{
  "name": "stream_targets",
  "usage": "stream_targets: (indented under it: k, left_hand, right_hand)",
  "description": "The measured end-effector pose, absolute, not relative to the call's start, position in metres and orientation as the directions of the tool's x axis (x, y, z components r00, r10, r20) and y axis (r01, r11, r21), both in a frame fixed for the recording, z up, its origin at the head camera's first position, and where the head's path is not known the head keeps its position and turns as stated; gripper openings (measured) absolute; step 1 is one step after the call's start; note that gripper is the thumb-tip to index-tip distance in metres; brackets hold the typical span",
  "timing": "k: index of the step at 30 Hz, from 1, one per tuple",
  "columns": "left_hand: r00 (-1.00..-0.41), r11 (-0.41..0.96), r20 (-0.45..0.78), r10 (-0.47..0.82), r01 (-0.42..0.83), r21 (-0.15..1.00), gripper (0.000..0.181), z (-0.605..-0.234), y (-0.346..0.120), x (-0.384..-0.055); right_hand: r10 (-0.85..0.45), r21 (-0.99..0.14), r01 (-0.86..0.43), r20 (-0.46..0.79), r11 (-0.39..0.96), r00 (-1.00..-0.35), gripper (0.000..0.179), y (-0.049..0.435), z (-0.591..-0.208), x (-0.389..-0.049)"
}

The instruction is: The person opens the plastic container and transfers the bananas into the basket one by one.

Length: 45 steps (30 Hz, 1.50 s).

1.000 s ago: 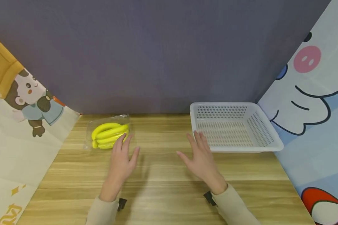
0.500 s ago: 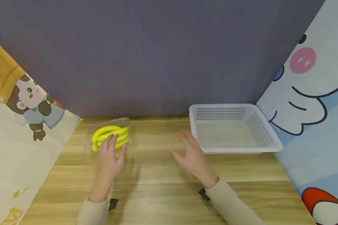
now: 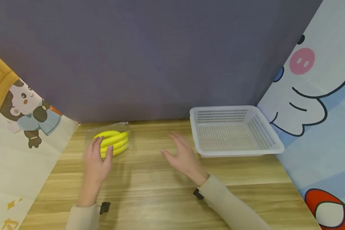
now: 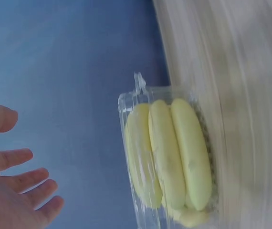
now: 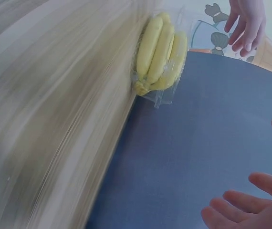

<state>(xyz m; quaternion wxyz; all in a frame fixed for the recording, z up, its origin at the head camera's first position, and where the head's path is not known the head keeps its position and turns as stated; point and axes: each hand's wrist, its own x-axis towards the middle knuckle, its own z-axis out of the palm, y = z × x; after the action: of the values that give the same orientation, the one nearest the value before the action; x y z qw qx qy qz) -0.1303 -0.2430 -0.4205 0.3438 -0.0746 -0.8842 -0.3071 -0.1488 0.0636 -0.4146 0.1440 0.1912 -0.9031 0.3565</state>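
A bunch of yellow bananas (image 3: 115, 139) lies inside a clear plastic box (image 4: 148, 214) at the back left of the table. My left hand (image 3: 96, 161) is over the near left part of the bananas in the head view, its fingers spread and holding nothing. In the left wrist view a gap shows between the left fingers (image 4: 33, 183) and the box. My right hand (image 3: 182, 156) hovers left of a white plastic basket (image 3: 237, 153), fingers apart with nothing in them. The right wrist view also shows the bananas (image 5: 160, 52) in their box, with the left hand (image 5: 248, 24) beyond.
The wooden table (image 3: 158, 198) meets a dark grey wall panel (image 3: 161, 57) at the back. Cartoon-printed panels (image 3: 333, 134) stand along both sides. The basket, with slotted walls, sits at the back right corner.
Both hands have moved left. The left hand has gone from the right end of the bananas to their left side; the right hand has drawn away from the basket.
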Motion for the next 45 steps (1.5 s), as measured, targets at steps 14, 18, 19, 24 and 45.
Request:
stream_targets:
  k: [14,18,19,24,45]
  left_hand:
    - [-0.719,0.817,0.688,-0.093,0.340,0.466,0.051,-0.422,-0.260,-0.137]
    - [-0.693,0.811,0.715,-0.097,0.362,0.460,0.050,-0.425,-0.264,-0.141]
    - [-0.681,0.808,0.725,-0.101,0.368,0.459,0.049,-0.426,-0.265,-0.143]
    - [-0.657,0.821,0.745,-0.113,0.361,0.443,0.048,-0.433,-0.275,-0.146]
    - [-0.862,0.846,0.467,-0.200,0.089,0.526,0.076,-0.454,-0.317,-0.148]
  right_hand:
    - [-0.234,-0.658,-0.441,0.383,0.610,-0.894,0.063,0.045,-0.415,-0.164]
    - [-0.258,-0.674,-0.461,0.385,0.578,-0.886,0.061,0.037,-0.419,-0.172]
    - [-0.266,-0.678,-0.467,0.386,0.568,-0.883,0.061,0.036,-0.419,-0.174]
    - [-0.303,-0.679,-0.478,0.370,0.557,-0.878,0.061,0.026,-0.424,-0.179]
    - [-0.372,-0.695,-0.489,0.328,0.527,-0.868,0.062,-0.004,-0.439,-0.189]
